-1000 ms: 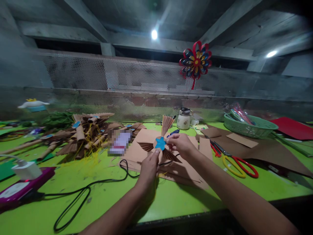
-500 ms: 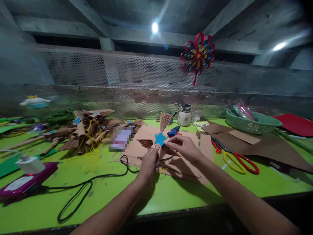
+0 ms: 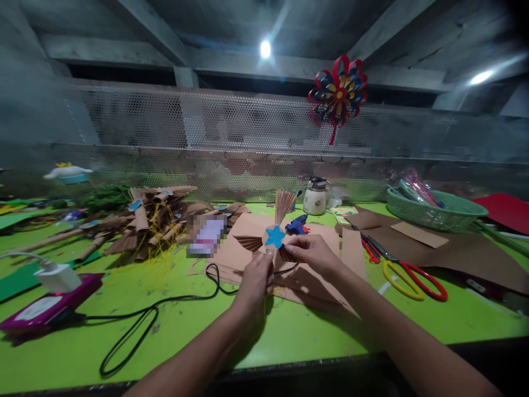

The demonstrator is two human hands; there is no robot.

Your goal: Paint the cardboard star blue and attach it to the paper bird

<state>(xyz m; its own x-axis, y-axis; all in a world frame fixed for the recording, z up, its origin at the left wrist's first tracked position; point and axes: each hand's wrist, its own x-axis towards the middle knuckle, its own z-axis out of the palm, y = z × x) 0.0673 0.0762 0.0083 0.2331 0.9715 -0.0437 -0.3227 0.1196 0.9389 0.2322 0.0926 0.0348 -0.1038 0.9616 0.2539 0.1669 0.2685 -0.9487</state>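
Between my hands is a brown pleated-paper craft (image 3: 285, 207), its folded fans spreading up, left and right from a blue paper star (image 3: 274, 236) at the middle. My left hand (image 3: 257, 277) is closed round its lower part, thumb just below the star. With fingers and thumb together, my right hand (image 3: 314, 252) pinches the right-hand fan close to the star. Brown paper sheets (image 3: 239, 231) lie under the craft. Just behind my right hand rests a blue glue gun (image 3: 296, 225).
Left lies a heap of similar brown paper crafts (image 3: 144, 220) with yellow strings. A purple power strip (image 3: 53, 303) trails a black cable (image 3: 165, 300) towards my left hand. Scissors (image 3: 407, 273) lie right, before a green basket (image 3: 438, 212). A white jar (image 3: 314, 197) stands behind.
The whole view has shifted slightly, so things sit a little farther right. My right fingers now reach a bit further over the right-hand fan; both hands keep their hold.
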